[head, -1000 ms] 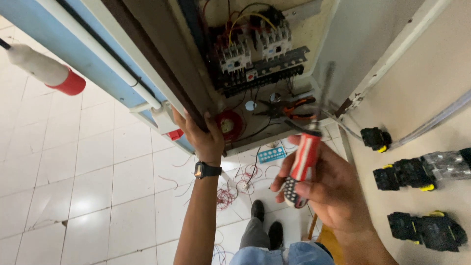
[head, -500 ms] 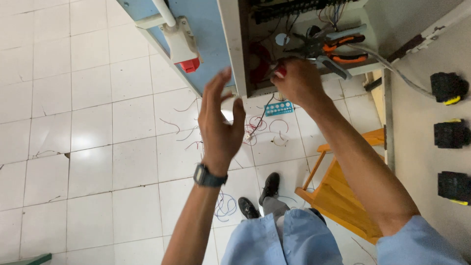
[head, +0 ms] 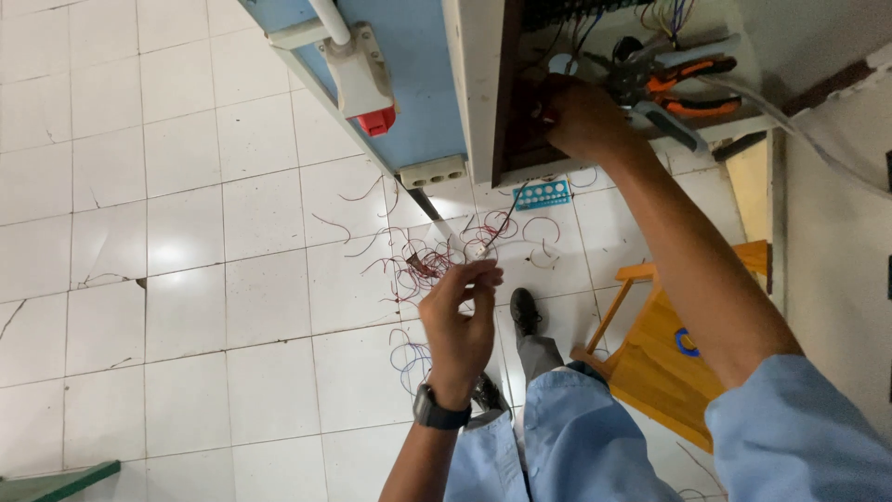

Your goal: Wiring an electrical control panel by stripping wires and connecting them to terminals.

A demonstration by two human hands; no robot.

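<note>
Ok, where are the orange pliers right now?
In the head view, the orange pliers lie at the upper right, on the bottom ledge of the open panel, just right of the right hand.

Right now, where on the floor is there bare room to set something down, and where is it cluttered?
Bare tiles run along the left, between the green edge at the bottom corner and the blue panel. Crowded: the wire offcuts under the left hand, beside the blue perforated piece, and the wooden stool on the right.
</note>
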